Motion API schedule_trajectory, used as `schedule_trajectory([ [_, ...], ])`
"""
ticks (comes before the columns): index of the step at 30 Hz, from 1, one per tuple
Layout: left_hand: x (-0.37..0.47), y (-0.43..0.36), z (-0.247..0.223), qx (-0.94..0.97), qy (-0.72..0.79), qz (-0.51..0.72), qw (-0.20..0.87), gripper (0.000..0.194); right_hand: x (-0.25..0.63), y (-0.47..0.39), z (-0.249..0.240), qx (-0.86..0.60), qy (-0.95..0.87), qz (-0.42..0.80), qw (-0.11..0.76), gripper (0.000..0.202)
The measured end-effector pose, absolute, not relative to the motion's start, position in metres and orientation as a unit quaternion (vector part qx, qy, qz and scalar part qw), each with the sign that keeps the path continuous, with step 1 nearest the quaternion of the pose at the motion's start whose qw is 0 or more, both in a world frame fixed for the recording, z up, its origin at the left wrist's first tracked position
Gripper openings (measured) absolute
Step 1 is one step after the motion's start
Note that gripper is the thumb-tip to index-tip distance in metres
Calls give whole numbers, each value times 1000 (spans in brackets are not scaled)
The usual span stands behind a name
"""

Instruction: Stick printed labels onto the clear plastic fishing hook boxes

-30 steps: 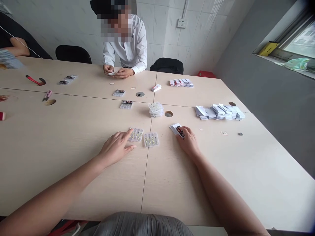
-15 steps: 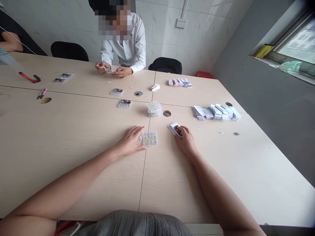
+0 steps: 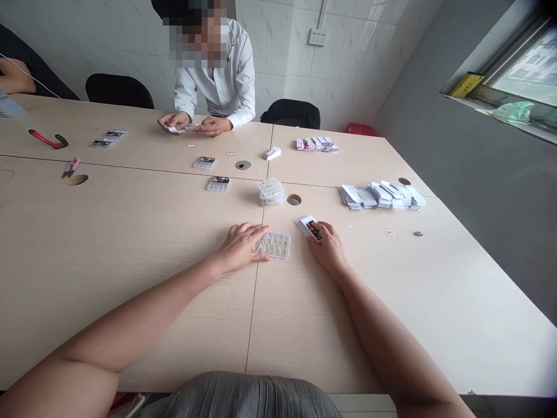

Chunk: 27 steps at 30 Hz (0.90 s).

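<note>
My left hand (image 3: 241, 248) has its thumb and fingers curved around the long edges of a clear compartment case (image 3: 277, 245). Small yellowish and silvery pieces lie in the compartments, and the case rests flat on the table (image 3: 174, 325). To its right, my right hand (image 3: 329, 247) grips a small stack of printed cards (image 3: 310, 227), with a black printed face on top and white edges showing. Beyond my hands stands a pile of similar clear cases (image 3: 272, 191). A case with a black card (image 3: 218, 183) lies to the left of that pile.
Bundles of white cards (image 3: 383, 196) lie at right, and red-edged cards (image 3: 317, 144) farther back. A person in a white shirt (image 3: 235, 75) handles small items opposite. Pink-handled cutters (image 3: 72, 167) and red-handled pliers (image 3: 47, 139) lie at left. Round holes (image 3: 294, 200) pierce the tabletop.
My left hand has slid to the right with the clear case, closer to the cards. My right hand keeps its hold on the cards. The person opposite has shifted their hands slightly.
</note>
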State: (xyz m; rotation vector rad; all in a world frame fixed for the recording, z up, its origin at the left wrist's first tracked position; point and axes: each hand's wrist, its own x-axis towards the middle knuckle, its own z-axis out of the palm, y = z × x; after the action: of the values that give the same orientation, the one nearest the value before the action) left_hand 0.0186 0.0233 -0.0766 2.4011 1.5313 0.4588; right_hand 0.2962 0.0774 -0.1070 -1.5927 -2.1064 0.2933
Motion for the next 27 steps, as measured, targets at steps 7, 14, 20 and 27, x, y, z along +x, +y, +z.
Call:
schedule_trajectory([
  [7,24,36,-81,845,489,164,142,39,295,76,-104,-585,-768,112,234,33],
  [14,36,34,-87,843,494,185,107,35,294,76,-104,-587,-768,107,232,32],
  [20,36,64,-73,803,535,259,42,43,293,76,-105,-586,-768,104,235,33],
  [27,22,141,-52,739,596,314,29,41,292,74,-100,-585,-770,102,232,31],
])
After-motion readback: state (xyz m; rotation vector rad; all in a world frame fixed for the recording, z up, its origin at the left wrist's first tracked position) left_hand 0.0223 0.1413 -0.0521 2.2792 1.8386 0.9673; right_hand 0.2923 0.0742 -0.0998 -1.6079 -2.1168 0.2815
